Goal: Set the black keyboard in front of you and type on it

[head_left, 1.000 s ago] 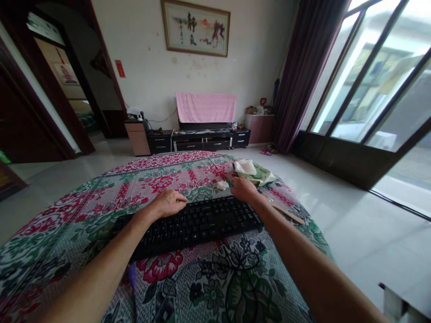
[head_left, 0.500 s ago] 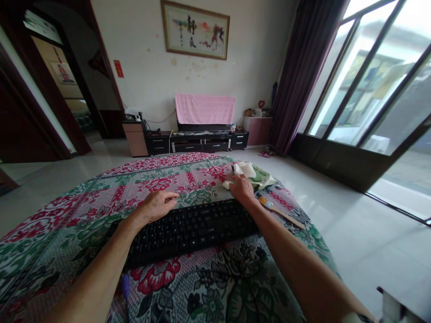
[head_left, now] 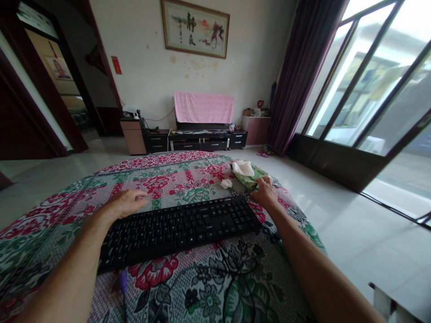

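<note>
A black keyboard lies on a flowered tablecloth. My left hand is at its far left edge, fingers stretched out and holding nothing. Beyond the keyboard's right end, my right hand has its fingers curled down at the near side of a green wipes packet. What those fingers hold, if anything, is hidden. A folded white wipe rests on the packet, and a small crumpled wipe lies to its left. The brush is not visible now; my right hand and forearm cover where it lay.
A purple cable plug and a thin dark cable lie on the cloth in front of the keyboard. Across the room, a low black cabinet stands under a pink towel. Glass doors are on the right.
My right hand has moved right, from the wipes to the packet's near side, leaving the crumpled wipe on the cloth. My left hand has shifted left along the keyboard; the keyboard sits slightly further left.
</note>
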The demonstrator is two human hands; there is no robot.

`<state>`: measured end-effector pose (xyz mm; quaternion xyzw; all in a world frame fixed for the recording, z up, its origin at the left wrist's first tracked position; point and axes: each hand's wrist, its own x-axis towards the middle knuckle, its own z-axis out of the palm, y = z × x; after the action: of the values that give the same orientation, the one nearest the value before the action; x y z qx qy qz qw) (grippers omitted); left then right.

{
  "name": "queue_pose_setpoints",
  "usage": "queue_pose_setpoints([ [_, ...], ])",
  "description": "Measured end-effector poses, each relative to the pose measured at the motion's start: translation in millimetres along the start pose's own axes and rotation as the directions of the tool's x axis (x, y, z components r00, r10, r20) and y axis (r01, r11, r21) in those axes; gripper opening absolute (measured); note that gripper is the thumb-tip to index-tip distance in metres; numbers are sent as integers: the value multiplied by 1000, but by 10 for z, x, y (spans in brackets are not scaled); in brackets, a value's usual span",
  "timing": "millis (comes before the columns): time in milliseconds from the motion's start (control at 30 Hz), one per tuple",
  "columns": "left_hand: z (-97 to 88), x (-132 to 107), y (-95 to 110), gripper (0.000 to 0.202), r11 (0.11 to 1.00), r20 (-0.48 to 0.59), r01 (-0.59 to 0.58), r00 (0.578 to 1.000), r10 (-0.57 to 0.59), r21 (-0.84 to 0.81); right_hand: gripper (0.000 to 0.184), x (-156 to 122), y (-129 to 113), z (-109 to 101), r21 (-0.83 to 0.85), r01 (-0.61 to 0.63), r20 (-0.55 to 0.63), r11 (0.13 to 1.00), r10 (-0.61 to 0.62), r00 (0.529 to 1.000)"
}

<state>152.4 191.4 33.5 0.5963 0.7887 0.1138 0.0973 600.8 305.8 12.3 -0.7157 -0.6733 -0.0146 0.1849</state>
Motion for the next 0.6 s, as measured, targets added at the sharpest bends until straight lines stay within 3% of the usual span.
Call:
queue_pose_setpoints([
  [133,-51,-32,-157,53,996,87,72,993,-76,46,44,106,-32,101,31,18,-25,999,-17,1000],
  [333,-75,-108,-110,56,980,116,177,976,-186,86,38,304,-118,182,57,52,-49,997,-50,998],
  [600,-6,-64,-161,50,989,82,106,990,-114,103,49,433,-104,297,79,159,-59,984,-154,986],
])
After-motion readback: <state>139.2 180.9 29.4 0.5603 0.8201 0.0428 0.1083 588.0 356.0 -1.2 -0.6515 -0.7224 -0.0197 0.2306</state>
